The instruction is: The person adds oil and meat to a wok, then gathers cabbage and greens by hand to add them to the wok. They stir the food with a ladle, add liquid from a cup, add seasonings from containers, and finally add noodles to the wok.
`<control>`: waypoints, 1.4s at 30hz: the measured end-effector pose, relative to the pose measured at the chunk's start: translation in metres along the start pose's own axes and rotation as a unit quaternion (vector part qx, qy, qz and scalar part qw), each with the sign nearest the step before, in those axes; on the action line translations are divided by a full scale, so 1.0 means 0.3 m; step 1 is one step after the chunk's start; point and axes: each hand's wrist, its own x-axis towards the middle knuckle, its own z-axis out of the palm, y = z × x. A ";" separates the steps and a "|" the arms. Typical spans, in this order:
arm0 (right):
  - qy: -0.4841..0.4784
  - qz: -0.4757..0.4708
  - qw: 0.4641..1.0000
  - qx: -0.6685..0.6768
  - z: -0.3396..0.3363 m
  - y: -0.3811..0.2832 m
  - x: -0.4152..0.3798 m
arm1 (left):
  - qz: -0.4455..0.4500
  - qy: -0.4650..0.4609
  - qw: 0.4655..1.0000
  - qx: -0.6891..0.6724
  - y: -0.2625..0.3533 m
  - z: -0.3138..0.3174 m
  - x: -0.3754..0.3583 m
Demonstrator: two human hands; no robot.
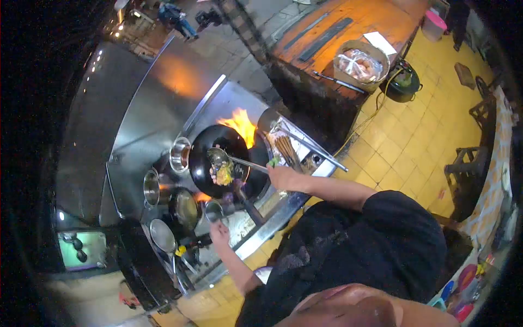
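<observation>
My right hand (pixel 283 178) is closed round the handle of a long metal ladle (pixel 248 162). The ladle's bowl (pixel 218 157) hangs over the dark wok (pixel 206 173), beside a heap of yellowish food (pixel 222 174) in it. Flames (pixel 239 126) rise at the wok's far right edge. Below the wok, my left hand (pixel 219 233) grips a small metal cup (pixel 213 210); what the cup holds cannot be made out. Left of the cup, a pan with light-coloured contents (pixel 187 209) sits on the stove.
Metal pots (pixel 151 188) and a strainer (pixel 162 235) stand along the stove's left. A bamboo brush (pixel 285 148) lies right of the wok. On the orange table (pixel 348 16) is a basket (pixel 361 64) with a plastic bag. A person (pixel 177 19) is in the far background.
</observation>
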 end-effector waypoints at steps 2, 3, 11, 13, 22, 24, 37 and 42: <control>-0.044 -0.006 0.999 0.024 0.031 0.055 0.034 | 0.020 0.050 0.998 -0.026 -0.101 -0.009 -0.112; -0.045 -0.073 0.995 0.057 0.050 0.123 0.067 | 0.018 0.042 0.999 -0.028 -0.175 -0.075 -0.111; 0.381 0.091 0.919 -0.038 -0.777 0.726 -0.046 | -0.033 0.098 0.985 -0.135 -0.437 -0.149 -0.088; 0.513 0.209 0.823 -0.123 -0.934 0.931 -0.081 | -0.036 0.118 0.987 -0.107 -0.450 -0.116 -0.105; 0.301 0.291 0.889 -0.183 -0.981 1.296 0.023 | -0.012 0.130 0.985 -0.111 -0.503 -0.074 -0.102; 0.375 0.175 0.884 -0.219 -0.981 1.275 0.023 | -0.030 0.208 0.976 -0.060 -0.479 -0.020 -0.130; 0.218 0.299 0.891 -0.264 -1.021 1.249 0.141 | 0.034 0.160 0.984 -0.071 -0.450 0.107 -0.210; 0.235 0.248 0.885 -0.317 -1.058 1.068 0.039 | 0.068 0.135 0.988 -0.038 -0.470 0.051 -0.179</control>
